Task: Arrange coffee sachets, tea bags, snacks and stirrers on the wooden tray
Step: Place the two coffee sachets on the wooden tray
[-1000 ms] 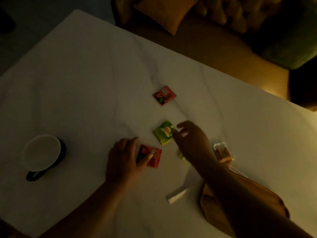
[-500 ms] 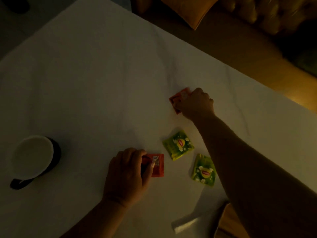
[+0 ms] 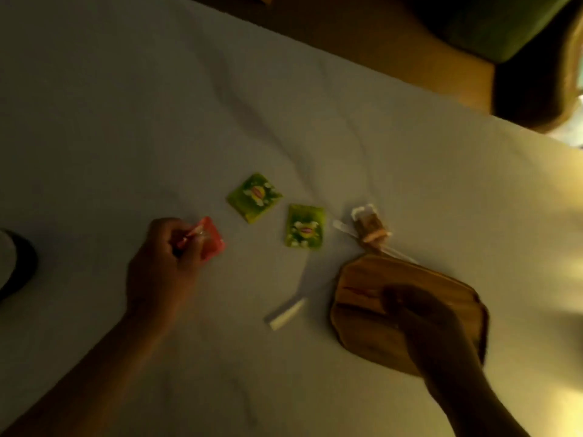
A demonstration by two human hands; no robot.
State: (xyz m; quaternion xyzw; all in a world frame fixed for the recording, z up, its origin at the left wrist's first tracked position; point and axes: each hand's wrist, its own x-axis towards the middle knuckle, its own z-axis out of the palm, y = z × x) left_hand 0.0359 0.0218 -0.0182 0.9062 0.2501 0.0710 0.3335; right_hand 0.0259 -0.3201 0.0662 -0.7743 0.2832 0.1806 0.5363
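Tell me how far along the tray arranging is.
Barely begun. The right hand is over the wooden tray, apparently placing something reddish. The left hand holds a red sachet. Two green tea bags, a snack and a white stick remain on the table.

Mug cut off at L edge

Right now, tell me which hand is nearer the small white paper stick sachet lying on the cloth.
Right. The right hand rests on the wooden tray just beside the white stick sachet; the left hand grips a red packet farther off.
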